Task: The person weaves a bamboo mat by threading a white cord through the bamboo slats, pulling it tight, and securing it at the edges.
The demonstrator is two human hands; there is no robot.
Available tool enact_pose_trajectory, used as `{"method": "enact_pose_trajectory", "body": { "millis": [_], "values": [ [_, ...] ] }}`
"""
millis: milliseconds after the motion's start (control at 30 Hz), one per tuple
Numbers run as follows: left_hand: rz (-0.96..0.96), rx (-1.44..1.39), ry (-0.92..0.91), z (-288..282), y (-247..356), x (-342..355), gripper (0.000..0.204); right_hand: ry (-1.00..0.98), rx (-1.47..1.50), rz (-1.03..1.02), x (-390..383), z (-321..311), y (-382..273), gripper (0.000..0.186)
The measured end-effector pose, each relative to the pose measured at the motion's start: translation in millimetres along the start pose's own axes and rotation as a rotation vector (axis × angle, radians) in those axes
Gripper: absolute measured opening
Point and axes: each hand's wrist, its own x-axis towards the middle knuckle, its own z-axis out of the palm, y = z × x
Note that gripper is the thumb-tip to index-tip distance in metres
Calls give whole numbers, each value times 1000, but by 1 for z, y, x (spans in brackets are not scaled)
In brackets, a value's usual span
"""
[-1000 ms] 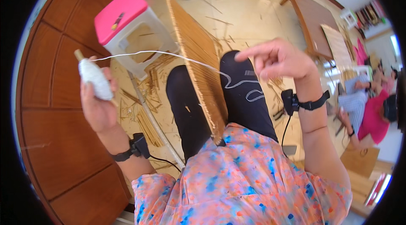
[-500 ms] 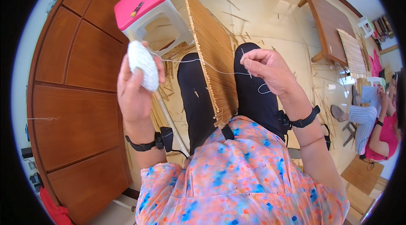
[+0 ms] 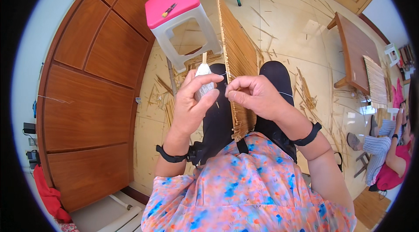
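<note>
My left hand (image 3: 192,105) grips a spool of white thread (image 3: 203,80) wound on a wooden stick that pokes up. Close beside it, my right hand (image 3: 253,97) pinches the thin white thread (image 3: 286,94) between thumb and fingers. Both hands hover over my black-clad knees. A mat of bound straw-coloured sticks (image 3: 238,62) stands on edge between my legs, running away from me toward the stool.
A white plastic stool with a pink seat (image 3: 172,5) stands ahead, a small tool lying on it. Wooden wall panels (image 3: 96,83) line the left. Loose sticks litter the tiled floor. A wooden table (image 3: 355,53) and seated people (image 3: 388,153) are at right.
My two hands have come together in front of me; the right hand drew in toward the spool. The thread that was stretched wide between them is now short.
</note>
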Motion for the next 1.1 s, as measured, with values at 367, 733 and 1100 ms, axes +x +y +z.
{"method": "enact_pose_trajectory", "body": {
  "millis": [367, 733, 1100],
  "values": [
    [-186, -208, 152, 4, -28, 28, 10, 145, -248, -47, 18, -1, 8, 11],
    [-203, -226, 400, -1, -92, 106, 11, 432, -648, -63, 42, -11, 45, 71],
    [-143, 111, 342, 1, -120, 121, 14, 405, -540, -24, 46, -11, 56, 68]
  ]
}}
